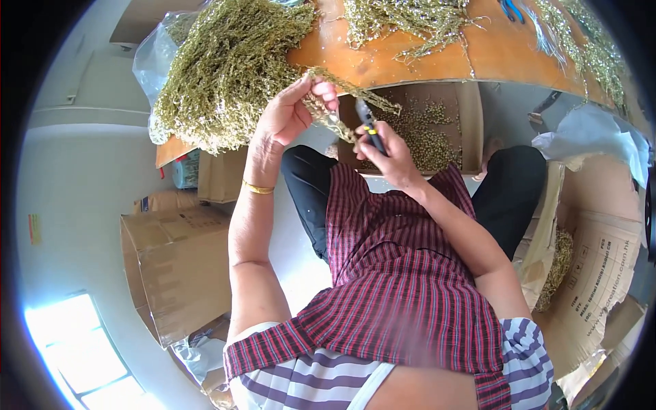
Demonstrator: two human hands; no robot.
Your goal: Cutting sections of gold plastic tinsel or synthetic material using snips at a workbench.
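Pinched in the fingers of my left hand [285, 113] is a glittery gold artificial sprig [329, 121]. One strand of it points right above the box, and another slants down toward my other hand. My right hand [393, 158] is closed on cutting pliers [372, 135] with dark handles marked in yellow. Their jaws point up, just right of the sprig, and I cannot tell whether they touch it. Right-hand fingertips appear to meet the sprig's lower end. Beyond my left hand, a large heap of gold sprigs [222, 78] lies on the table's left end.
The orange-brown table [328, 51] bears another sprig pile [406, 20] and a blue-handled tool [511, 9]. Below its edge, between my knees, an open cardboard box [471, 119] holds many small gold pieces. Cardboard boxes stand at left [181, 273] and right [601, 266].
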